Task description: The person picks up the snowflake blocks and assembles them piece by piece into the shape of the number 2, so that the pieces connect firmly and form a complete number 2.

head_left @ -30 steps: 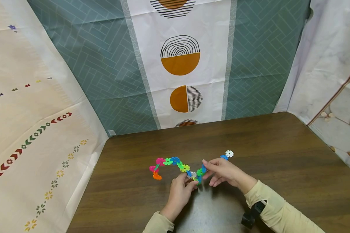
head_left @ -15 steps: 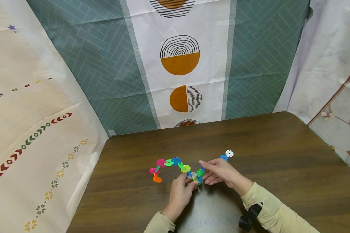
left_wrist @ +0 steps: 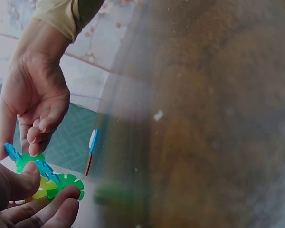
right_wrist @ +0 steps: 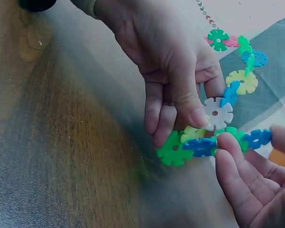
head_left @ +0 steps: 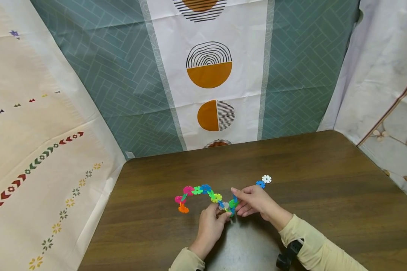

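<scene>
A curved chain of colourful interlocking notched plastic discs runs between my hands. My left hand pinches it near its low bend, thumb and fingers about a yellow and a green disc. On the chain's right end, my right hand holds a blue disc between thumb and fingers. From my left hand the chain arches away to the left, through blue, green and pink discs, to an orange end. In the head view the right hand's fingers hide part of the right end.
A white disc overlaps a blue disc on the brown wooden table, just beyond my right hand. Patterned cloths hang behind the table and at both sides. A black wrist device sits on the right sleeve.
My right hand has shifted slightly left, closer to the left hand, and its fingers have drawn in on the chain. The chain's orange end has dipped a little. My left hand barely moved.
</scene>
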`<state>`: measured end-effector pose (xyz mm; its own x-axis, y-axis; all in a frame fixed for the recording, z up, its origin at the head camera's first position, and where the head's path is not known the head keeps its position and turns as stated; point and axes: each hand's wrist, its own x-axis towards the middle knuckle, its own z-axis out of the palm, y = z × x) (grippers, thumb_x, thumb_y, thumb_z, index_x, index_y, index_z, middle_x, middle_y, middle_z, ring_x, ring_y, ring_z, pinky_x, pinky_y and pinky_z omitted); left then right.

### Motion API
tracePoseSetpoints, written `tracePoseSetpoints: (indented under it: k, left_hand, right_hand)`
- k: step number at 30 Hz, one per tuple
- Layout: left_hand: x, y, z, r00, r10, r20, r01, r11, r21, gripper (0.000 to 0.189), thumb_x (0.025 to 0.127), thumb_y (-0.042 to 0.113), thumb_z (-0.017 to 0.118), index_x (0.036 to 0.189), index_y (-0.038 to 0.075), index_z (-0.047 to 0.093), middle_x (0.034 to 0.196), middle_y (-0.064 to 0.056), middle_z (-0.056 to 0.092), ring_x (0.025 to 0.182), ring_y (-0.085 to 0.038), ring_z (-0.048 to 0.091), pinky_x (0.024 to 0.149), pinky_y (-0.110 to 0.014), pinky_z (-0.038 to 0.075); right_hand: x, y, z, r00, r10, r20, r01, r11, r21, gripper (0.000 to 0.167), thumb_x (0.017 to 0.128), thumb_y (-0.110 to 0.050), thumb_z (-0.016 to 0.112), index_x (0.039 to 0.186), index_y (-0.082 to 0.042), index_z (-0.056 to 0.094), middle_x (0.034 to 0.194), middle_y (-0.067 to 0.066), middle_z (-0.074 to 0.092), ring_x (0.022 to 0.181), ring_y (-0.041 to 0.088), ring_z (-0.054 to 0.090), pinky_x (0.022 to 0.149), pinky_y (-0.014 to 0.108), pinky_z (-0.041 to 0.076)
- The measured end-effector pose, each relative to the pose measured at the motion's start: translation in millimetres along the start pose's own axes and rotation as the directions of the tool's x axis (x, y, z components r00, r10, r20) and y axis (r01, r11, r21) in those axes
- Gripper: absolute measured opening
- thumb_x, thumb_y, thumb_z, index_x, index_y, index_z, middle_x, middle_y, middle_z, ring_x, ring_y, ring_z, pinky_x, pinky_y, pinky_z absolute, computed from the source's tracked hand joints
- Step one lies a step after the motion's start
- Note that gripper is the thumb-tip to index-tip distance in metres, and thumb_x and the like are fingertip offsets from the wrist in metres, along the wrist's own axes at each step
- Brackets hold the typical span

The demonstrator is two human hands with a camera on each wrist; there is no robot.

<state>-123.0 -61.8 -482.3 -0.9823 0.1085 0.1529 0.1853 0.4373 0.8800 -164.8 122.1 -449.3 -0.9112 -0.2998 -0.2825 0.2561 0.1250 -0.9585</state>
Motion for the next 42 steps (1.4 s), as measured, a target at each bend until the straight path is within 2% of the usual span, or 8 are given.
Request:
tracePoseSetpoints:
  k: [5,11,20,25,30,32,34,42]
  left_hand:
    - [-0.4,-0.7,0.5,1.0,0.008,-0.005,-0.008,1.0,-0.012,0.015,0.084,0.005,0.075,0.095,0.002,0.065,0.08,-0.006,0.073,0.064,-0.012,0.068,0.059,-0.021,0.053]
    - [-0.8,-2.5,0.3,1.0,0.019,-0.018,-0.019,1.0,-0.011,0.016,0.084,0.006,0.075,0.094,0.002,0.064,0.078,-0.007,0.073,0.063,-0.016,0.068,0.057,-0.022,0.052]
    - [-2.2,-2.7,-0.2,0.999,0.025,-0.026,-0.023,0.999,0.046,0.015,0.083,0.009,0.076,0.091,0.004,0.064,0.07,-0.001,0.071,0.06,-0.007,0.064,0.056,-0.022,0.049]
    - [-2.2,-0.6,-0.4,1.0,0.022,-0.01,-0.022,1.0,0.01,0.015,0.085,0.008,0.075,0.09,0.003,0.062,0.072,-0.004,0.071,0.061,-0.011,0.066,0.055,-0.022,0.05]
    - [-1.4,2.6,-0.2,1.0,0.015,0.003,-0.015,1.0,-0.015,0.015,0.087,0.01,0.074,0.089,0.005,0.06,0.072,-0.004,0.071,0.06,-0.017,0.067,0.052,-0.022,0.048]
    - [-0.9,3.1,-0.4,1.0,0.011,0.002,-0.011,1.0,-0.025,0.014,0.087,0.009,0.073,0.09,0.005,0.061,0.075,-0.005,0.071,0.061,-0.017,0.068,0.053,-0.021,0.05]
    - [-0.7,3.4,-0.6,1.0,0.01,0.002,-0.01,0.999,-0.047,0.013,0.088,0.008,0.073,0.092,0.004,0.061,0.08,-0.007,0.072,0.061,-0.019,0.068,0.055,-0.021,0.052]
    - [-1.4,6.0,-0.6,1.0,0.007,0.002,-0.007,0.996,-0.093,0.012,0.087,0.005,0.072,0.094,0.0,0.063,0.088,-0.012,0.073,0.061,-0.022,0.069,0.057,-0.021,0.053]
  right_hand:
    - [0.1,2,0,1.0,-0.006,0.001,0.006,1.0,0.011,0.056,0.092,-0.048,0.063,0.097,0.007,0.064,0.076,0.021,0.07,0.059,0.021,0.069,0.06,0.036,0.058]
    - [-1.0,2,-1,0.999,-0.026,0.046,0.026,1.0,-0.003,0.053,0.092,-0.044,0.065,0.097,0.008,0.064,0.078,0.019,0.07,0.063,0.021,0.07,0.063,0.037,0.059]
    - [-1.6,1,-3,0.996,-0.028,0.089,0.027,1.0,0.007,0.049,0.095,-0.039,0.062,0.101,0.01,0.064,0.082,0.023,0.07,0.063,0.019,0.07,0.064,0.038,0.059]
    - [-2.1,0,-3,0.999,-0.016,0.043,0.018,0.998,-0.054,0.053,0.094,-0.047,0.061,0.098,0.006,0.065,0.072,0.015,0.066,0.05,0.016,0.06,0.055,0.033,0.056]
    - [-2.8,-2,-8,0.994,-0.102,0.031,0.105,0.99,-0.091,0.044,0.096,-0.04,0.061,0.112,0.001,0.063,0.07,0.009,0.055,0.045,0.012,0.041,0.046,0.029,0.044]
    - [-2.2,-3,-11,0.989,-0.141,0.049,0.145,0.986,-0.084,0.041,0.097,-0.034,0.06,0.119,0.001,0.062,0.073,0.012,0.055,0.047,0.012,0.04,0.046,0.029,0.044]
    - [-1.3,-4,-14,0.986,-0.154,0.06,0.159,0.983,-0.091,0.038,0.098,-0.031,0.059,0.117,0.002,0.064,0.075,0.013,0.055,0.048,0.013,0.041,0.047,0.028,0.044]
    - [1.1,-4,-18,0.987,-0.152,0.056,0.158,0.979,-0.131,0.037,0.102,-0.027,0.052,0.114,0.004,0.066,0.076,0.018,0.053,0.05,0.014,0.042,0.05,0.029,0.045]
